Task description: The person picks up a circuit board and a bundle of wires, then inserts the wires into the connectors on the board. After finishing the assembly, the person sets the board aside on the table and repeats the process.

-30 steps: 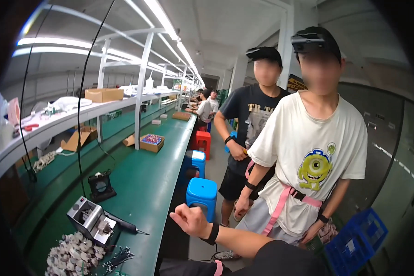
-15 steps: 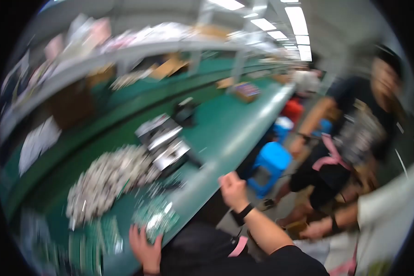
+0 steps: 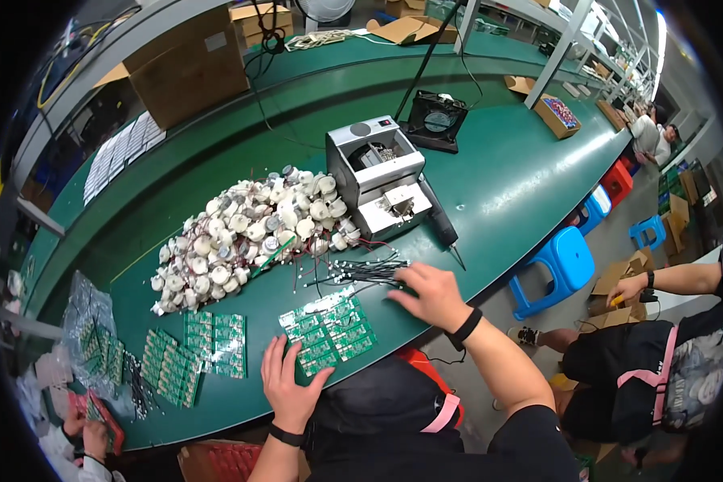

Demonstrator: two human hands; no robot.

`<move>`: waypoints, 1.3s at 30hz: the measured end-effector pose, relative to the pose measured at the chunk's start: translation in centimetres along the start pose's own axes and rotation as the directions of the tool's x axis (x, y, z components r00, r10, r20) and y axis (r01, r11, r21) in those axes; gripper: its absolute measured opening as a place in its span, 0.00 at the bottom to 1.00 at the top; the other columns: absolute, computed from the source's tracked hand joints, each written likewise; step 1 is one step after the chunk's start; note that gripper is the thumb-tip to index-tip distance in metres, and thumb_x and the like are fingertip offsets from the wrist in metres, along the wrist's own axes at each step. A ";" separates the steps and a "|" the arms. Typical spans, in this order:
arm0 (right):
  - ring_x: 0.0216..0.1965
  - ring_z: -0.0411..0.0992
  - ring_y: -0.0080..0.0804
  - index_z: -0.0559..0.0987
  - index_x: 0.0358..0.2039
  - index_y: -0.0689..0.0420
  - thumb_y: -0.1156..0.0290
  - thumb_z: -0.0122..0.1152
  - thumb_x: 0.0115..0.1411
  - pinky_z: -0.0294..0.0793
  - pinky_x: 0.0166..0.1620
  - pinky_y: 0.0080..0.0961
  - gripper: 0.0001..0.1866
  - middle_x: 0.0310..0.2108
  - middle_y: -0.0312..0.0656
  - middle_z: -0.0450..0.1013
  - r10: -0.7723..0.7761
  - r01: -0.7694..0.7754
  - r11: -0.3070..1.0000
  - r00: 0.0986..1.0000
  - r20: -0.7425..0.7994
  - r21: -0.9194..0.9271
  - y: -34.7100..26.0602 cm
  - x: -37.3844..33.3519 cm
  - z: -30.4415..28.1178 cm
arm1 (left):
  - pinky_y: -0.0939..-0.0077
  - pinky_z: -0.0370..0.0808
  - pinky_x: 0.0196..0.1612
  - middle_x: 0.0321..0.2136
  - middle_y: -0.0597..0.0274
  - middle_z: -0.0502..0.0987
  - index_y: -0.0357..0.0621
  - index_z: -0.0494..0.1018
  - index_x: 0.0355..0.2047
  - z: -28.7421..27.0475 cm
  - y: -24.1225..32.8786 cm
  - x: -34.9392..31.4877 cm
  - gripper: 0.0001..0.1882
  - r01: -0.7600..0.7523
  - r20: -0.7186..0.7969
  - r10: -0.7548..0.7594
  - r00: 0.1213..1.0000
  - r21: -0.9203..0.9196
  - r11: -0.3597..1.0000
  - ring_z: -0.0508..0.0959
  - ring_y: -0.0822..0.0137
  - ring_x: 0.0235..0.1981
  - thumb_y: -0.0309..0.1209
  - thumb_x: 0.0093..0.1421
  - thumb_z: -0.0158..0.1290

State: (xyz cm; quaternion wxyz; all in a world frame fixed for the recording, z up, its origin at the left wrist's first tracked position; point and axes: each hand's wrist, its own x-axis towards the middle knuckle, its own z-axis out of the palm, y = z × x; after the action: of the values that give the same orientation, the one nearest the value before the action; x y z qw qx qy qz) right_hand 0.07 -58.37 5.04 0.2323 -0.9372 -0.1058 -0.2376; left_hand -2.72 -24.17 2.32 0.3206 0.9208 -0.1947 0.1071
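Observation:
A green circuit board panel [image 3: 327, 331] lies on the green bench near its front edge. My left hand [image 3: 293, 386] rests at its lower left corner with fingers spread. Beyond the panel is a loose bundle of black wires [image 3: 361, 271] with pale ends. My right hand [image 3: 435, 299] reaches to the right end of that bundle, thumb and fingers apart; whether the fingertips touch the wires is hard to see. Behind them sits a heap of white round parts [image 3: 245, 233] with red wires. A grey-and-black screw feeder [image 3: 377, 177] stands to its right, a black electric screwdriver [image 3: 438, 217] beside it.
More circuit board panels [image 3: 171, 367] lie to the left, near a plastic bag [image 3: 88, 309]. Another person's hands [image 3: 95, 438] work at the lower left. On the right stand a blue stool [image 3: 556, 271] and a person [image 3: 618, 377]. A small fan [image 3: 435, 120] sits behind the feeder.
My view has swung left and down onto the bench and steadied. My right hand has gone from a closed fist off the bench edge to the black wires; my left stays by the panel.

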 end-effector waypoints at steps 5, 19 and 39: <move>0.33 0.79 0.40 0.82 0.40 0.53 0.64 0.76 0.59 0.79 0.33 0.36 0.13 0.32 0.38 0.76 -0.042 0.041 0.999 0.997 -0.060 -0.028 -0.5 1.1 2.2 | 0.48 0.69 0.67 0.65 0.47 0.75 0.40 0.79 0.54 0.1 0.6 1.1 0.36 -0.010 0.002 0.010 1.000 -0.014 1.000 0.72 0.41 0.67 0.40 0.46 0.78; 0.32 0.79 0.45 0.81 0.37 0.53 0.68 0.68 0.64 0.78 0.32 0.43 0.05 0.30 0.40 0.74 -0.053 0.094 0.980 0.973 0.223 -0.176 3.2 3.1 0.3 | 0.46 0.64 0.71 0.66 0.47 0.73 0.40 0.76 0.59 0.8 2.2 1.0 0.37 0.082 -0.048 -0.079 0.996 0.070 0.994 0.69 0.42 0.69 0.39 0.50 0.75; 0.32 0.78 0.26 0.77 0.47 0.65 0.75 0.58 0.75 0.79 0.35 0.23 0.07 0.40 0.47 0.82 0.294 -0.639 0.013 0.737 0.608 0.769 -5.1 -0.3 -4.1 | 0.67 0.82 0.51 0.45 0.52 0.86 0.35 0.77 0.57 0.7 11.9 2.6 0.22 0.383 0.318 -0.214 0.924 -0.758 0.528 0.87 0.57 0.47 0.29 0.64 0.67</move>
State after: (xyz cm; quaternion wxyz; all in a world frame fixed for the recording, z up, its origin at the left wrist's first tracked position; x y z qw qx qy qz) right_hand -3.39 -55.95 10.03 0.8058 -0.5792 0.0603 0.1081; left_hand -5.37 -33.91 9.12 0.6973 0.6981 -0.0895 -0.1360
